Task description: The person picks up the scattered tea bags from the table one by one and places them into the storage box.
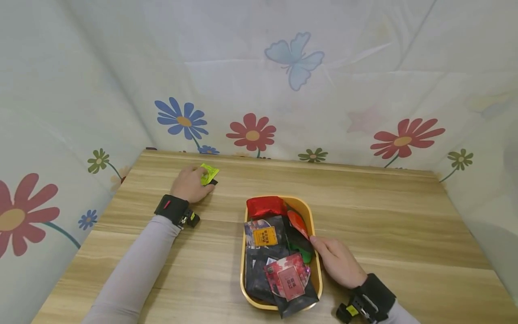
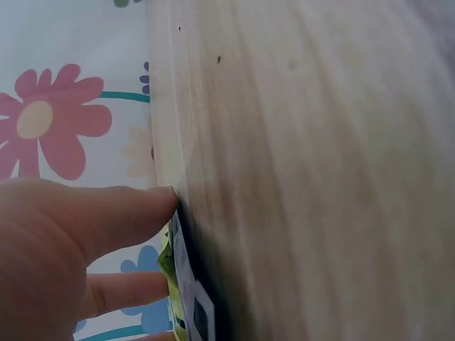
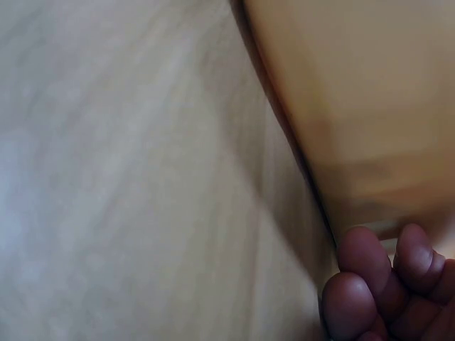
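At the table's back left, my left hand (image 1: 190, 184) holds a yellow-green sachet (image 1: 209, 174) under its fingers, close over the wood. A dark packet (image 1: 213, 182) shows at its lower edge; in the left wrist view a dark-and-silver packet (image 2: 186, 273) lies against the tabletop by the thumb. My right hand (image 1: 340, 263) grips the right side of a yellow basket (image 1: 319, 281); its fingers (image 3: 362, 259) curl against the outer wall. In the basket lie a red foil packet (image 1: 265, 207), black packets (image 1: 263, 274) and a pink-labelled packet (image 1: 291, 283) overhanging the front rim.
The wood-grain table (image 1: 384, 207) runs back to a floral cloth wall (image 1: 251, 81), with cloth at both sides too. An orange-and-black packet (image 1: 297, 222) and something green (image 1: 301, 253) are tucked along the basket's right side.
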`<state>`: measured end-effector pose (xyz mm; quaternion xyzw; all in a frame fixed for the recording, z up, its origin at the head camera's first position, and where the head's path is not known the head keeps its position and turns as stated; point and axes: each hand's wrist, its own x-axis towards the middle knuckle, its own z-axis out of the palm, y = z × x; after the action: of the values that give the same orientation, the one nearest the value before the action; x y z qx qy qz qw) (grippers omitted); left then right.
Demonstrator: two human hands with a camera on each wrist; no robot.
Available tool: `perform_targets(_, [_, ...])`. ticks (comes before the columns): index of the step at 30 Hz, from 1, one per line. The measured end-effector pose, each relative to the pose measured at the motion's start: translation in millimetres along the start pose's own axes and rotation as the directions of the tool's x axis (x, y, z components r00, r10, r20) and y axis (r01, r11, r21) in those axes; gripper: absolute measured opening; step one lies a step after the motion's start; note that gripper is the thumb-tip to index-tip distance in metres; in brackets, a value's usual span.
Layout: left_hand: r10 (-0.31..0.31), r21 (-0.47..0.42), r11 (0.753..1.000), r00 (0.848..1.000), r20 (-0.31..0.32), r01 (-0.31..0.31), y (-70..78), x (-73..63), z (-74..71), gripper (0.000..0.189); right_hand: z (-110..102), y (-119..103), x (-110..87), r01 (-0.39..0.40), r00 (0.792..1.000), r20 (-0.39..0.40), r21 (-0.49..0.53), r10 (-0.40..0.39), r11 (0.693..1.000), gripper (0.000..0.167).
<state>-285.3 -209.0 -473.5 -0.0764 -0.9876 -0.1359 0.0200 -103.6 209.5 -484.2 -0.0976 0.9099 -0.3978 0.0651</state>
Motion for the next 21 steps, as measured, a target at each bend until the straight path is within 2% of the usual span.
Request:
perform_targets(6, [0.01, 0.023, 1.0, 0.999, -0.035, -0.01, 6.7, -2.3, -2.5, 0.049, -1, -1, -0.9, 0.005, 1.0, -0.007, -0.003, -0.005, 1.0, 0.043])
perform_targets(14, [0.029, 0.004, 1.0, 0.996, -0.082, -0.029, 15.0, -6.1, -5.2, 0.05, 0, 0, -1.4, 0.018, 1.0, -0.017, -0.001, -0.018, 1.0, 0.042])
perform_targets(17, [0.065, 0.009, 0.998, 0.99, -0.126, -0.064, 17.6, -7.2, -4.9, 0.05, 0, 0, -1.1, 0.017, 1.0, -0.014, -0.003, -0.017, 1.0, 0.043])
perform_targets(21, [0.126, 0.005, 0.992, 0.972, -0.199, -0.127, 25.6, -9.9, -8.5, 0.048, -1, 0, -0.8, 0.025, 1.0, -0.016, -0.009, -0.025, 1.0, 0.043])
